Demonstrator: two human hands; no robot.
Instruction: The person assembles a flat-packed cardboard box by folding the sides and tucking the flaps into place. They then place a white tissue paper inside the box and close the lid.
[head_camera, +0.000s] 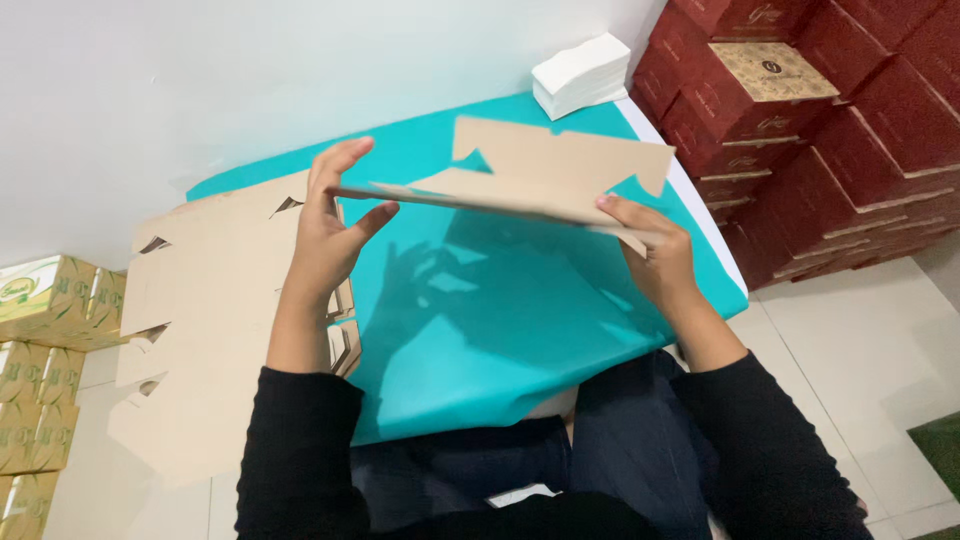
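In the head view, both hands held one flat brown cardboard blank (545, 175) up in the air above the teal-covered surface (480, 330), roughly level and tilted slightly down toward the right. The left hand (330, 235) was partly open, thumb spread beneath the blank's near left edge and fingers raised behind it, so its hold looked light, more a prop than a pinch. The right hand (655, 255) was closed on the blank's near right corner, thumb on top and fingers hidden beneath. The blank's notched flaps stuck out beyond the right hand and away from both hands. Just outside the left hand, touching the forearm, lay a stack of flat cardboard blanks (200, 330) that overhung the near left edge of the surface. I judged that this was the main risk: a sweep of the left forearm or elbow could have pushed the overhanging stack off toward the floor. The light left-hand hold was a second one, since a thin sheet gripped only at its corners could have sagged, slipped or creased along the wrong line if it was bent unevenly. Well beyond the right hand sat a pile of white folded sheets (580, 75) at the far edge, and further right a wall of dark red boxes (820, 130); green and yellow cartons (40, 380) stood outside the left arm, all well apart from the hands.
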